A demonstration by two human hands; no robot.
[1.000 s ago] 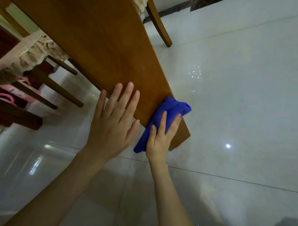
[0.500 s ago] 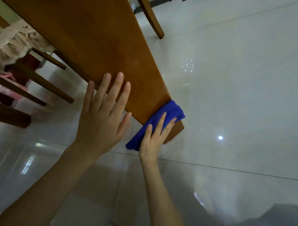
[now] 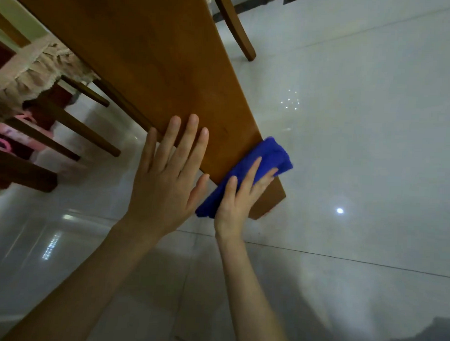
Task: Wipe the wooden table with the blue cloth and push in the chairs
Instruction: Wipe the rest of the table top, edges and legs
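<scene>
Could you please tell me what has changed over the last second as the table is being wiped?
The right hand slid the folded blue cloth towards the near corner of the brown wooden table, then a little way back. Nothing was grasped or released. The left hand stays flat on the tabletop; the right hand's straight fingers still press the cloth.

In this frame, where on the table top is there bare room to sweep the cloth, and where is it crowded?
Free: the wooden table has a long bare stretch beyond the left hand, between its two long edges. Crowded: the near corner, where the left hand lies flat beside the right hand pressing the blue cloth.
</scene>
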